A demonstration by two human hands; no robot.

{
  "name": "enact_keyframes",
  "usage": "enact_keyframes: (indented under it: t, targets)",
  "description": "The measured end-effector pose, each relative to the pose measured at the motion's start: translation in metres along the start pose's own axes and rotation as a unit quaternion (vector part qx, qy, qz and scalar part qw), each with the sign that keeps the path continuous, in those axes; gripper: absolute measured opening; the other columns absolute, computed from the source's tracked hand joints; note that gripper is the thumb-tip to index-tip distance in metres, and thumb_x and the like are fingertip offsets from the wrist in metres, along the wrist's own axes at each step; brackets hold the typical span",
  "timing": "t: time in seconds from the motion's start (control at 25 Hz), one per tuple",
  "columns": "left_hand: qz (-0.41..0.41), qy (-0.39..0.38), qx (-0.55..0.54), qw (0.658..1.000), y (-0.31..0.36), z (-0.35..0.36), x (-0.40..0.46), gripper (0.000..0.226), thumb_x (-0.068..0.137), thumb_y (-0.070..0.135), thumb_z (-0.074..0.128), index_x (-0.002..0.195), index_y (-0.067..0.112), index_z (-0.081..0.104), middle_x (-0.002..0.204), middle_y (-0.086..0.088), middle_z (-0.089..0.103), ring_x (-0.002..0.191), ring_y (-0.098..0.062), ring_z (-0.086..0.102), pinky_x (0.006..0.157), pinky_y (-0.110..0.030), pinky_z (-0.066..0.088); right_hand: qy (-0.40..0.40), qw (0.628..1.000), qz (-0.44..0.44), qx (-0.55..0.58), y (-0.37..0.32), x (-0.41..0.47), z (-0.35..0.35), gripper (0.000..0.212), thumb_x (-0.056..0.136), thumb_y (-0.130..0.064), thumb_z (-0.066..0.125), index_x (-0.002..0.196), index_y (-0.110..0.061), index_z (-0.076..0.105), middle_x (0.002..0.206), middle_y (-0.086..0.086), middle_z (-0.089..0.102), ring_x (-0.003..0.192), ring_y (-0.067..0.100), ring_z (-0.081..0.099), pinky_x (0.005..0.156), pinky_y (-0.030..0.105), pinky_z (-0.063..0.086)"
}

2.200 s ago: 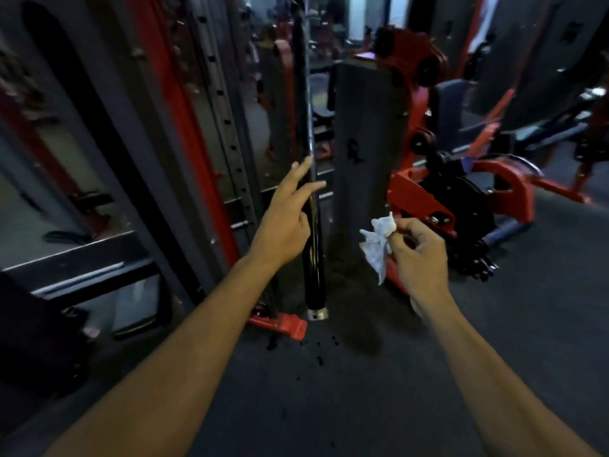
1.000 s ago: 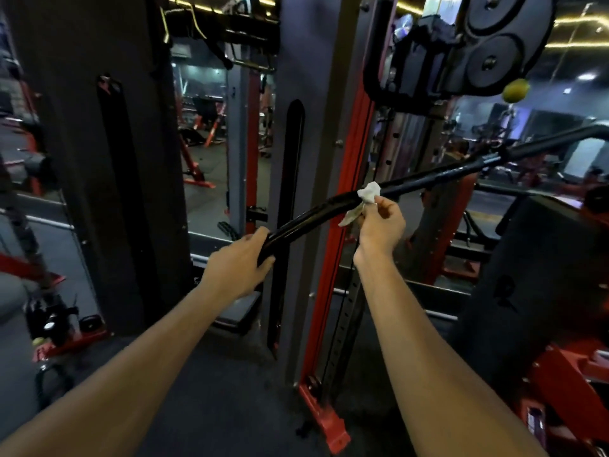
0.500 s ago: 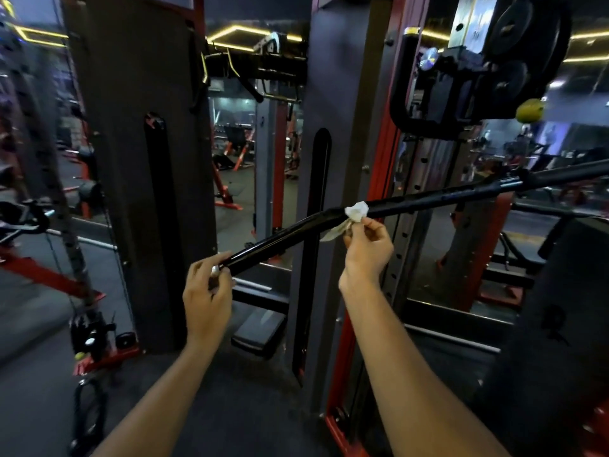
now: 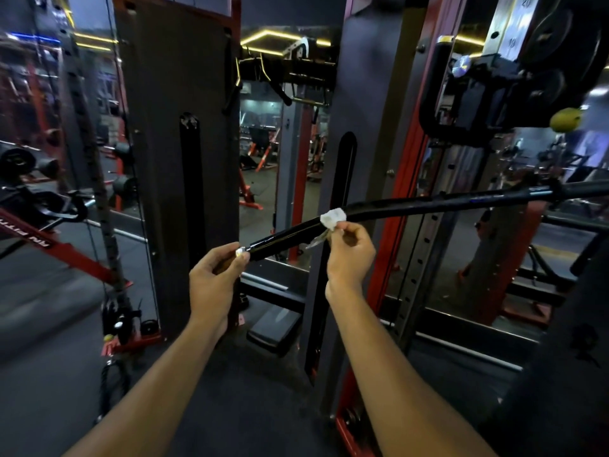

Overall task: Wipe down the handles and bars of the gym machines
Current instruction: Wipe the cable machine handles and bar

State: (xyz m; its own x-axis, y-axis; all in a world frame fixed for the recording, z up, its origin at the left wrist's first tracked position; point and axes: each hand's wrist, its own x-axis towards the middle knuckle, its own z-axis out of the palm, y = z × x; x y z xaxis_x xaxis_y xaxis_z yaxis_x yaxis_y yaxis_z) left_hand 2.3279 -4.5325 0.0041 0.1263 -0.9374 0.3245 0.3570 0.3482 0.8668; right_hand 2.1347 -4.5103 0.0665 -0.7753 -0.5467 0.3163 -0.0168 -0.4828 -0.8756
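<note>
The black bar (image 4: 412, 206) runs across the middle of the frame, from its silver end cap at centre up toward the right edge. The step in hand looks like the wiping of this bar. The right hand (image 4: 351, 255) pinches a small white wipe (image 4: 333, 217) against the bar, near the bend. The left hand (image 4: 214, 278) holds the low end, its fingers curled round the cap, so the two hands are apart on the same bar.

For the next move I think the wipe must slide along the bar with light pressure, while the left hand keeps the end steady so the bar does not swing.

The right part of the bar leaves the frame, so its mount is cut off. The wipe covers only a little; whether it wraps under the bar I cannot tell. The dark machine frame (image 4: 178, 159) behind is dim, and the left side is blurred.
</note>
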Motion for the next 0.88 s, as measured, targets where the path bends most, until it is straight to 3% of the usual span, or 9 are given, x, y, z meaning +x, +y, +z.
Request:
enact_keyframes:
  t: [0.16, 0.24, 0.32, 0.44, 0.56, 0.68, 0.8, 0.88]
  targets:
    - [-0.009, -0.009, 0.013, 1.000, 0.006, 0.002, -0.008, 0.025, 0.087, 0.016, 0.080, 0.112, 0.016, 0.077, 0.103, -0.008, 0.077, 0.101, -0.020, 0.073, 0.095, -0.038, 0.057, 0.094, 0.995, -0.037, 0.013, -0.022, 0.026, -0.021, 0.027, 0.092, -0.004, 0.065, 0.081, -0.029, 0.066, 0.079, -0.008, 0.065, 0.069, 0.000, 0.060, 0.071, 0.020, 0.050]
    - [-0.033, -0.012, -0.014, 0.999, 0.009, 0.007, -0.015, 0.025, 0.090, 0.012, 0.076, 0.115, 0.011, 0.075, 0.100, -0.009, 0.078, 0.099, -0.021, 0.073, 0.095, -0.036, 0.058, 0.091, 0.994, -0.050, -0.025, -0.022, 0.025, -0.025, 0.021, 0.094, -0.009, 0.065, 0.087, -0.029, 0.067, 0.089, -0.002, 0.069, 0.078, 0.006, 0.063, 0.074, 0.022, 0.051]
    - [-0.052, -0.013, -0.051, 0.997, 0.014, 0.012, -0.021, 0.023, 0.094, 0.008, 0.070, 0.116, 0.008, 0.074, 0.099, -0.007, 0.078, 0.098, -0.019, 0.074, 0.093, -0.032, 0.060, 0.056, 0.993, -0.081, -0.063, -0.016, 0.013, -0.021, 0.017, 0.095, -0.010, 0.065, 0.089, -0.026, 0.068, 0.098, 0.004, 0.068, 0.086, 0.011, 0.065, 0.077, 0.024, 0.052]
    - [-0.052, -0.017, -0.061, 0.997, 0.019, 0.018, -0.020, 0.022, 0.099, 0.007, 0.062, 0.117, 0.009, 0.073, 0.107, -0.008, 0.077, 0.103, -0.020, 0.074, 0.091, -0.030, 0.060, -0.001, 0.990, -0.119, -0.081, -0.012, -0.016, -0.013, 0.016, 0.093, -0.002, 0.065, 0.089, -0.017, 0.068, 0.100, 0.007, 0.064, 0.083, -0.003, 0.061, 0.073, 0.008, 0.044]
    - [-0.043, -0.023, -0.057, 0.997, 0.023, 0.023, -0.019, 0.024, 0.101, 0.008, 0.060, 0.120, 0.009, 0.072, 0.110, -0.006, 0.077, 0.105, -0.017, 0.073, 0.092, -0.029, 0.060, -0.077, 0.979, -0.153, -0.115, -0.003, -0.042, -0.005, 0.011, 0.090, 0.002, 0.068, 0.093, -0.008, 0.071, 0.100, 0.005, 0.062, 0.084, -0.007, 0.059, 0.072, 0.004, 0.044]
    - [-0.034, -0.032, -0.048, 0.998, 0.027, 0.028, -0.020, 0.023, 0.102, 0.006, 0.058, 0.120, 0.008, 0.072, 0.105, -0.003, 0.078, 0.101, -0.015, 0.074, 0.092, -0.029, 0.060, -0.152, 0.970, -0.142, -0.124, 0.006, -0.060, 0.002, 0.014, 0.091, -0.004, 0.070, 0.097, -0.017, 0.073, 0.102, -0.005, 0.060, 0.091, 0.004, 0.064, 0.079, 0.010, 0.050]
    - [-0.038, -0.042, -0.033, 0.998, 0.027, 0.028, -0.022, 0.024, 0.099, 0.005, 0.062, 0.120, 0.009, 0.072, 0.107, -0.005, 0.077, 0.104, -0.019, 0.074, 0.094, -0.032, 0.060, -0.157, 0.971, -0.129, -0.125, 0.007, -0.060, -0.001, 0.018, 0.092, -0.007, 0.071, 0.095, -0.024, 0.072, 0.102, -0.006, 0.061, 0.094, 0.004, 0.063, 0.080, 0.009, 0.048]
    - [-0.034, -0.058, -0.004, 0.998, 0.024, 0.027, -0.025, 0.026, 0.096, 0.007, 0.067, 0.120, 0.015, 0.073, 0.109, -0.004, 0.076, 0.107, -0.019, 0.072, 0.096, -0.035, 0.058, -0.158, 0.971, -0.130, -0.125, 0.005, -0.057, -0.007, 0.015, 0.092, -0.007, 0.071, 0.097, -0.021, 0.074, 0.101, -0.003, 0.062, 0.093, 0.000, 0.062, 0.079, 0.006, 0.047]
